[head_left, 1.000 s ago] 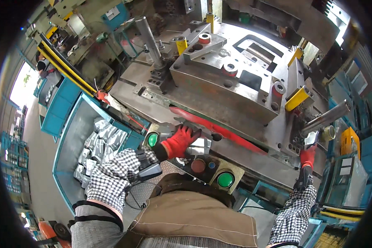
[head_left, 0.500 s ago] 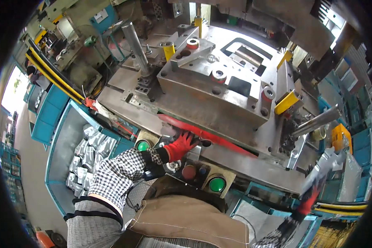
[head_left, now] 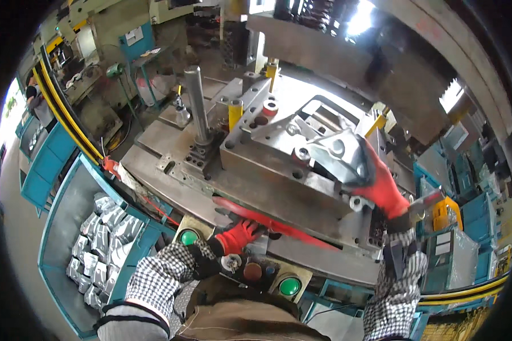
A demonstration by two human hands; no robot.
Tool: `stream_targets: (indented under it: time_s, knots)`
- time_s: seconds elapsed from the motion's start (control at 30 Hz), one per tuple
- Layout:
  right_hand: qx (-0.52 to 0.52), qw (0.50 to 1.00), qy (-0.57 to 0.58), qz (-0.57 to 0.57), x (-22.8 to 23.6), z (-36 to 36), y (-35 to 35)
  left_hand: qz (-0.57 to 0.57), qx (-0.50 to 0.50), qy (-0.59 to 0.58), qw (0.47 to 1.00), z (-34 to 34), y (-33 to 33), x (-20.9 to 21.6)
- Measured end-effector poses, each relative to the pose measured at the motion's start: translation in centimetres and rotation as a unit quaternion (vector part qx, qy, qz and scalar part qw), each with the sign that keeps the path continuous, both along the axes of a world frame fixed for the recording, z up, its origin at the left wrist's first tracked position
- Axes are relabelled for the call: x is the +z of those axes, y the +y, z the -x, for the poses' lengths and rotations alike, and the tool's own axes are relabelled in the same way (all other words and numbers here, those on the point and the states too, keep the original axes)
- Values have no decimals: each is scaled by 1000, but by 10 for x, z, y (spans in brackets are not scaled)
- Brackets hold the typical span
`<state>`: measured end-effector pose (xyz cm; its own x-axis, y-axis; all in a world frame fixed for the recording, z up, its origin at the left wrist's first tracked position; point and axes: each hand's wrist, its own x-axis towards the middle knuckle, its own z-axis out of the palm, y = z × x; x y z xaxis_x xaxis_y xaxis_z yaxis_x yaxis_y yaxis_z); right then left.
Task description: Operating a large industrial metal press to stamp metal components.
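My right hand [head_left: 381, 184], in a red and black glove, grips a shiny formed sheet-metal part [head_left: 338, 149] by its right end. The part hangs tilted over the top of the steel die [head_left: 279, 170]; motion blur softens its outline, and I cannot tell whether it touches the die. At the die's front, my left hand [head_left: 239, 234] lies low on the press bed, its dark fingers stretched out beside a long red strip [head_left: 279, 224]. No grip on the strip shows, and part of the fingers is hard to make out.
A blue bin [head_left: 57, 273] of stacked metal parts [head_left: 99, 238] stands at left. Two green buttons [head_left: 290, 286] sit on the front panel. A steel guide post [head_left: 197, 108] and yellow blocks [head_left: 236, 113] rise around the die. The press's upper part [head_left: 324, 51] overhangs it.
My right hand has swung from the far right inward and up over the die, carrying the metal part. My left hand stays by the red strip. The whole view has shifted.
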<state>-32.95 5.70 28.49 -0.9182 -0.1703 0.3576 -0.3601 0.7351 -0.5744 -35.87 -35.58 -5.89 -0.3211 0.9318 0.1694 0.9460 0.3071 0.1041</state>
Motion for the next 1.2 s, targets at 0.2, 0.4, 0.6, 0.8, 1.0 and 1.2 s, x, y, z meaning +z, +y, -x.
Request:
stream_targets:
  time_s: [0.2, 0.4, 0.6, 0.8, 1.0, 1.2]
  knots:
    - [45, 984, -172, -34, -18, 142, 38, -48, -1, -72, 996, -7, -18, 55]
    - [44, 942, -323, -79, -25, 205, 15, -116, 135, -167, 970, -6, -93, 114]
    - [20, 962, -270, -16, -83, 208, 35, -207, 272, -192, 920, -5, -160, 123]
    - [-125, 984, 87, -92, -59, 138, -38, -265, 432, -133, 852, -3, -213, 54]
    - [60, 920, -379, 77, -120, -133, -4, -427, 455, -436, 648, -15, -303, -97]
    - [-92, 929, -354, 61, -371, -296, -63, -302, 482, -584, 579, -22, -289, -123]
